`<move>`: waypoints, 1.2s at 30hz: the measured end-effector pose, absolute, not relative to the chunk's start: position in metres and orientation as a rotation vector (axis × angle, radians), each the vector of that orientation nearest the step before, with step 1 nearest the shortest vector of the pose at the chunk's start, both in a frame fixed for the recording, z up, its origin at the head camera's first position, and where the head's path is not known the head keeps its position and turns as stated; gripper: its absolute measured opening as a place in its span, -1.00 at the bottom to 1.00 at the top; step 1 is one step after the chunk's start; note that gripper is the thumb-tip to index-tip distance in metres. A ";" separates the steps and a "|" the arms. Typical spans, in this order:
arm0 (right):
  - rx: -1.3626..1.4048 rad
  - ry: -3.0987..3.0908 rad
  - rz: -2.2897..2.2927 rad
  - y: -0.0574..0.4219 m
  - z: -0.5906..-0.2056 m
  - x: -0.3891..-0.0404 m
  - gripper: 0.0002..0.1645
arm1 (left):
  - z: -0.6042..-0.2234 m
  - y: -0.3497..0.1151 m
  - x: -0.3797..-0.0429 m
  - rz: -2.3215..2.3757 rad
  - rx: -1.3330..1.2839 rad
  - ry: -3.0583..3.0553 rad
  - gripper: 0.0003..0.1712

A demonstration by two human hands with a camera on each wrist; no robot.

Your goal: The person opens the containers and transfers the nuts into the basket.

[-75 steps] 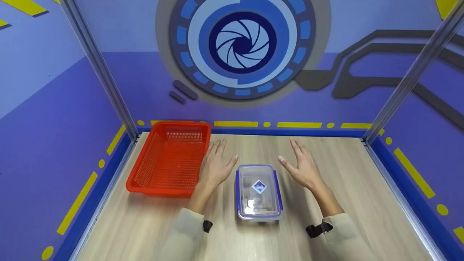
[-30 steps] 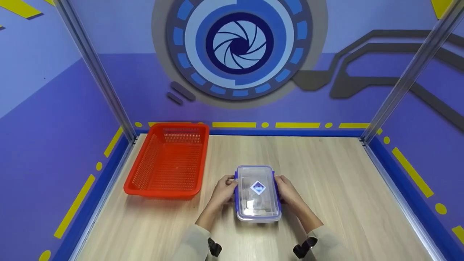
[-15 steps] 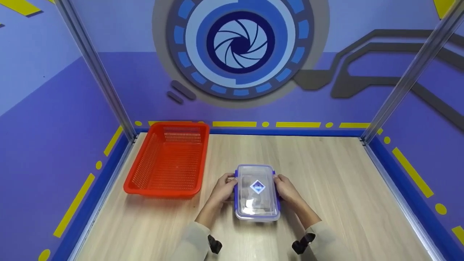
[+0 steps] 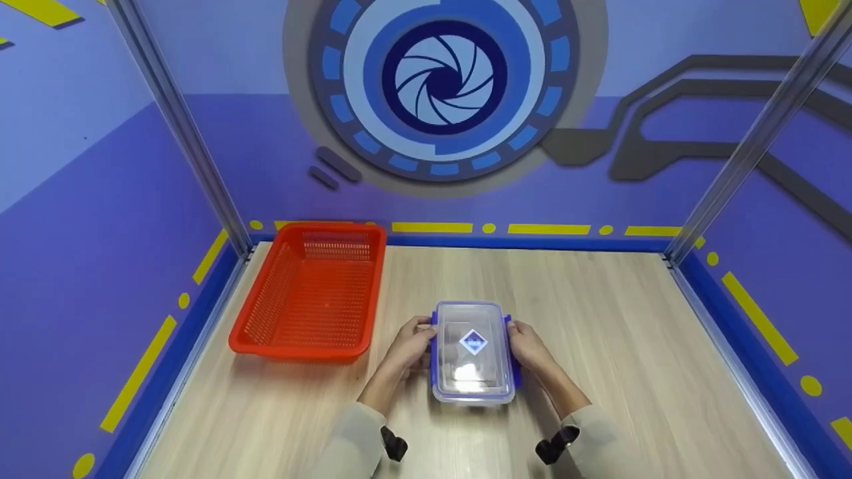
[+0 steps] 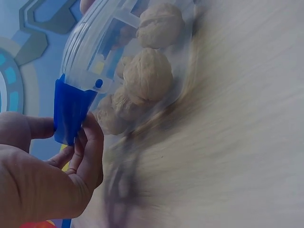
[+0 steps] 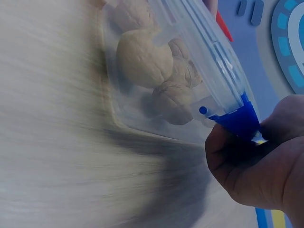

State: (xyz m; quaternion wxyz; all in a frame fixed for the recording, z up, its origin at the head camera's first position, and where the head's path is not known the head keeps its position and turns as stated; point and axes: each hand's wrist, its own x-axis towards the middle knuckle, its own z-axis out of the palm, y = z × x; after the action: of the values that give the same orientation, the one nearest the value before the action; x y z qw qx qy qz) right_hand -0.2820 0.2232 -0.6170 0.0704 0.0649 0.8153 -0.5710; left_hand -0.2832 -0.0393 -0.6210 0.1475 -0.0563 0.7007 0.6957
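A clear lidded food container (image 4: 471,372) with purple-blue rim and side latches stands on the table, a diamond label on its lid. Several walnuts (image 5: 148,75) show through its wall in both wrist views. At the container's left side, my left hand (image 4: 409,347) pinches the blue left latch (image 5: 72,111) between thumb and fingers. My right hand (image 4: 532,349) is at the opposite side, its curled fingers and thumb on the right latch (image 6: 237,122). That latch stands out from the side in the head view. Part of it is hidden by the hand.
A red perforated plastic basket (image 4: 306,313) stands at the left rear of the wood-grain table (image 4: 619,346), with nothing seen inside. Blue-purple panels (image 4: 266,159) and metal posts enclose the back and sides.
Both hands have come down from open poses beside the container to grip its side latches. Since half a second ago, the right latch has swung outward. The container has hardly moved.
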 end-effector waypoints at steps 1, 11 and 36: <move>0.215 2.431 -1.747 0.223 -0.619 -0.282 -0.49 | -0.621 -0.040 -0.283 2.004 -0.169 2.003 -0.51; 0.249 2.267 -1.905 0.226 -0.626 -0.284 -0.43 | -0.619 -0.042 -0.288 2.011 -0.185 1.937 -0.50; 0.231 2.330 -1.762 0.249 -0.616 -0.276 -0.53 | -0.616 -0.042 -0.290 1.968 -0.174 1.936 -0.56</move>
State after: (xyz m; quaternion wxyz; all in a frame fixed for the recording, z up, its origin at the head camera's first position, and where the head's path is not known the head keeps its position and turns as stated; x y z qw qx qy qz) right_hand -0.2756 0.2491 -0.6155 0.1054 0.0785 0.7908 -0.5979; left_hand -0.2896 -0.0424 -0.6159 0.1867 -0.0618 0.6875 0.6990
